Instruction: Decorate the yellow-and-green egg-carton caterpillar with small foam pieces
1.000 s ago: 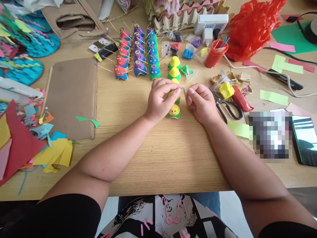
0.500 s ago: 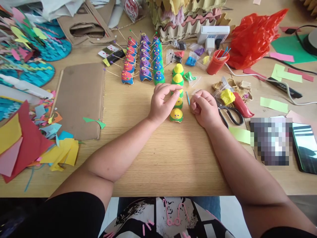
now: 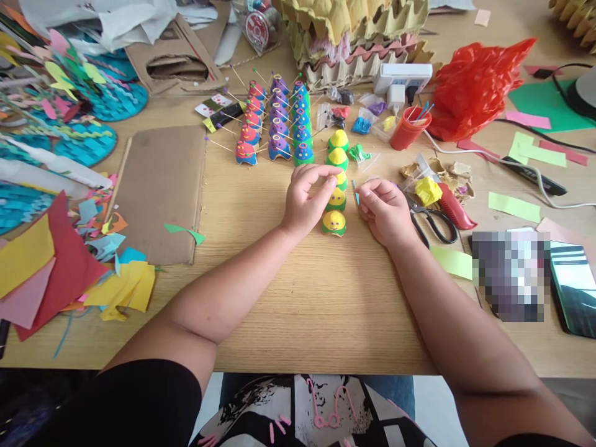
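A green egg-carton caterpillar (image 3: pixel 334 221) with yellow-topped humps stands in front of me, a smiling face on its nearest hump. Over its middle humps curls my left hand (image 3: pixel 305 195), index finger and thumb close together against it; the fingertips partly cover those humps. To the right of the caterpillar is my right hand (image 3: pixel 384 211), its fingers bent and pinched together. A thin blue stick (image 3: pixel 356 194) shows at those fingertips, its lower end beside the fingers. Behind my left hand stand finished-looking red (image 3: pixel 246 152), purple (image 3: pixel 279 146) and blue-green (image 3: pixel 303 153) caterpillars with pin-like feelers.
Scissors (image 3: pixel 435 222), a red-handled knife (image 3: pixel 454 208) and yellow clay (image 3: pixel 428 190) lie right of my right hand. Beyond are a red cup (image 3: pixel 408 131), bagged clay (image 3: pixel 362 124) and a power strip (image 3: pixel 403 76). Cardboard (image 3: pixel 161 192) and paper scraps (image 3: pixel 123 285) lie left.
The view has tipped slightly, so the table things sit lower in the picture. My right hand's fingers have shifted from a looser fist into a pinch; my left hand stays at the caterpillar.
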Available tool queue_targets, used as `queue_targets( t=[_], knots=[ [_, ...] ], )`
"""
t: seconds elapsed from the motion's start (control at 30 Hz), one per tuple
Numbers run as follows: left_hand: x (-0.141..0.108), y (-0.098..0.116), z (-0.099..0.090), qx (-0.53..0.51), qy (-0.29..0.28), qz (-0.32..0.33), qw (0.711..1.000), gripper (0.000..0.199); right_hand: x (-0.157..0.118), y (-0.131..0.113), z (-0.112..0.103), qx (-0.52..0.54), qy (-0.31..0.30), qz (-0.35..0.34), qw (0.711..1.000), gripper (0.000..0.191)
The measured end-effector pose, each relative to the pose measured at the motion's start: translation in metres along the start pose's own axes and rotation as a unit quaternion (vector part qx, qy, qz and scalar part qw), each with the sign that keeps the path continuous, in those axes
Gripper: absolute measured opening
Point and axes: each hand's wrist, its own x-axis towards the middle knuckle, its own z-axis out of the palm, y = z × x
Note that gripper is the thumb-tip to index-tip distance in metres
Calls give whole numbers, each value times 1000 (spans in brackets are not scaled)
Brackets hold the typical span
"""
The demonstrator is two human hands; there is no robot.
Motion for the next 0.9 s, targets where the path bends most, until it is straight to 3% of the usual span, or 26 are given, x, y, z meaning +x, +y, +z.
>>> queue_targets(
  t=[0.17,0.4,0.8,0.9],
  knots=[
    [0,0,0,-2,1,-1,1000,29,-1,-4,1,-7,-6,-8,1000,60],
    [0,-4,-1,-15,-7,0,1000,30,-2,-5,2,25,-5,-8,1000,46],
    [-1,0,1,-10,6,-7,1000,34,-2,-5,2,-9,-2,2,1000,59],
    [-1,-1,0,2,0,-8,1000,35,-1,-1,0,-23,-4,3,1000,54]
  ],
)
